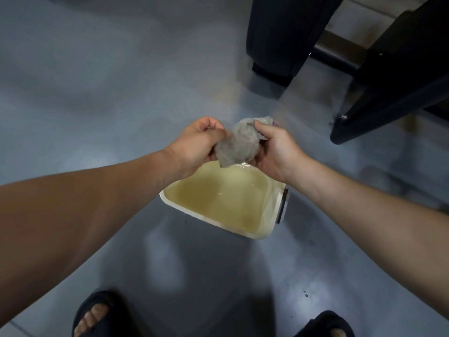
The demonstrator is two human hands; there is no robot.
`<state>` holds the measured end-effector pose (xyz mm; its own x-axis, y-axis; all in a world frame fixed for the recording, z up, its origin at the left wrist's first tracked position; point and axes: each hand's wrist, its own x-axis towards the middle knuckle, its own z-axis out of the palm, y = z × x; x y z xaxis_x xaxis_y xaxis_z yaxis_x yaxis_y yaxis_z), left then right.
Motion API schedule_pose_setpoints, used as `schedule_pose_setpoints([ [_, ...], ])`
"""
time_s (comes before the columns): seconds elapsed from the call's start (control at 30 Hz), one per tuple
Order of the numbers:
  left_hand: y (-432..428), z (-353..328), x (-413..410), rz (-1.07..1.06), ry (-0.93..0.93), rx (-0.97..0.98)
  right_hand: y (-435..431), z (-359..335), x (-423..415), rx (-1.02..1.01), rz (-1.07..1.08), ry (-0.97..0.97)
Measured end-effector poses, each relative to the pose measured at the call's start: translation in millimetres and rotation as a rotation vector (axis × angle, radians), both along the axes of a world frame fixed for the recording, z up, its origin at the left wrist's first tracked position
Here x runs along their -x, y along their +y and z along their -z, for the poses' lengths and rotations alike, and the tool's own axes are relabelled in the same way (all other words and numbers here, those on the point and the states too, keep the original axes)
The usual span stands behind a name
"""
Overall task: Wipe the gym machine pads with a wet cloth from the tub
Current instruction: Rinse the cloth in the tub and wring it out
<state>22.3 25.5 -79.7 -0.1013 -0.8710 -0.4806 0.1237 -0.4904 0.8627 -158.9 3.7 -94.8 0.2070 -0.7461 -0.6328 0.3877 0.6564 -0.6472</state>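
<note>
Over the tub: both hands are up at mid-frame with a grey cloth [239, 144] bunched between them, right above the tub's far edge.
Left hand [194, 144]: fingers curled in, gripping the cloth's left side, knuckles turned up toward the camera.
Right hand [277, 152]: fingers and thumb wrapped round the cloth's upper right end, a firm hold.
Cloth: crumpled into a thick wad, stretched from one hand to the other, with one loose corner dangling down over the far rim.
Tub [213, 221]: cream, rectangular, sitting on the floor between the two forearms, and it's carrying a pool of yellowish water [218, 198].
Floor [97, 81]: grey-blue and glossy, with a few small drops showing at lower right.
Pads [286, 32]: dark padded machine parts at the top right, well apart from the cloth, and neither hand is touching them.
Sandals [94, 312]: dark, open-toed, one at each side of the bottom edge, just short of the tub.
</note>
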Motion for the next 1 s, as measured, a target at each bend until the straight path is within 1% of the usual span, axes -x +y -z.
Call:
schedule_pose_setpoints([
  [0.07,-1,-3,0,-0.019,0.052,-0.013,1,-5,4,-0.011,-0.100,-0.016],
  [0.17,-5,-2,-1,-0.055,0.009,0.015,2,-11,8,0.053,-0.211,0.026],
  [0.27,-13,0,-2,-0.065,-0.124,0.061,0,-14,6,0.115,-0.157,0.156],
  [0.33,-18,-2,-2,-0.087,-0.208,0.103,-1,-12,6,0.190,-0.104,0.180],
  [0.4,-23,-4,-3,-0.111,-0.256,0.129,-3,-10,6,0.226,-0.043,0.168],
  [0.47,-27,-6,-7,-0.118,-0.292,0.148,-6,-11,6,0.261,0.000,0.201],
  [0.57,-31,-8,-13,-0.090,-0.371,0.197,-10,-14,9,0.345,-0.014,0.338],
  [0.63,-33,-10,-15,-0.049,-0.395,0.208,-15,-15,13,0.385,-0.076,0.450],
  [0.73,-35,-11,-19,0.030,-0.416,0.232,-20,-20,17,0.484,-0.233,0.734],
  [0.77,-37,-10,-21,0.067,-0.463,0.241,-21,-22,17,0.525,-0.282,0.825],
  [0.83,-39,-8,-23,0.150,-0.663,0.304,-22,-23,17,0.595,-0.343,0.997],
  [0.87,-38,-10,-23,0.168,-0.766,0.356,-21,-22,17,0.618,-0.349,1.067],
  [0.9,-38,-12,-22,0.161,-0.829,0.401,-21,-22,17,0.638,-0.332,1.120],
  [0.93,-38,-12,-22,0.129,-0.848,0.426,-21,-23,17,0.656,-0.292,1.153],
  [1.0,-40,-14,-20,0.028,-0.825,0.380,-21,-22,17,0.664,-0.213,1.153],
])
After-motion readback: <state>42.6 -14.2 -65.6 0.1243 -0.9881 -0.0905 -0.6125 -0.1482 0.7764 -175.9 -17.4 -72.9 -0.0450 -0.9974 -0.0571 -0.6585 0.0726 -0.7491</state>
